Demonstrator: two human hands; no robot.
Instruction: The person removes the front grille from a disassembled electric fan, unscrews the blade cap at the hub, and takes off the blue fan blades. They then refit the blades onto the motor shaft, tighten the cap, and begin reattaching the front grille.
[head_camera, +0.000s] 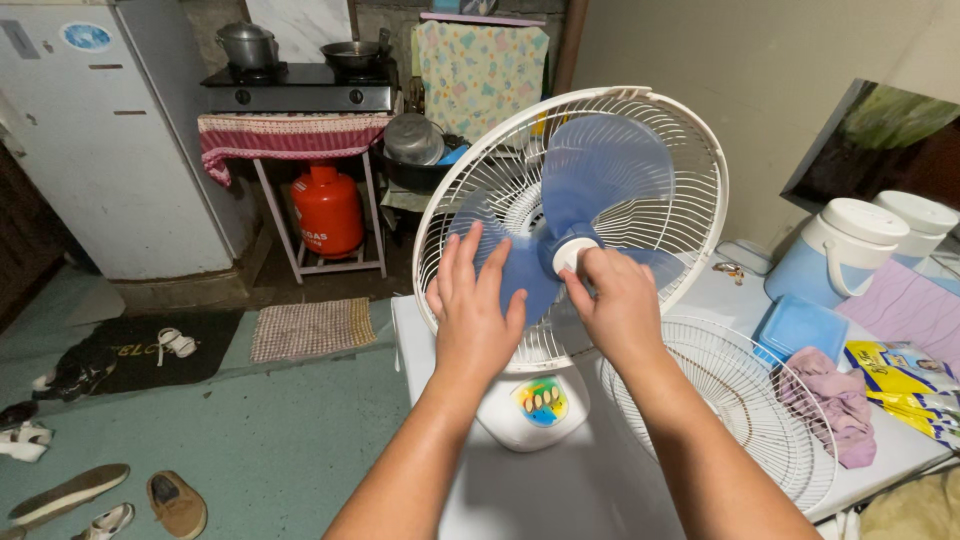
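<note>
Fan (575, 200), worktop (520, 490) middle: left hand (475, 310) flat on thin, flexible blade (515, 280); right hand (615, 300) fingers pinch hub cap (572, 255), probably the firmest grip point.

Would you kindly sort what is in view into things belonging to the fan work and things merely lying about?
In hand: left hand on blue blade; right hand at white hub cap; rear grille; detached front grille.
Lying about: water jug, pink cloth, gas cylinder, shoes.

Translucent blue plastic fan blades (600, 180), glossy white wire guard (690, 200), smooth plastic base (530, 405)
</note>
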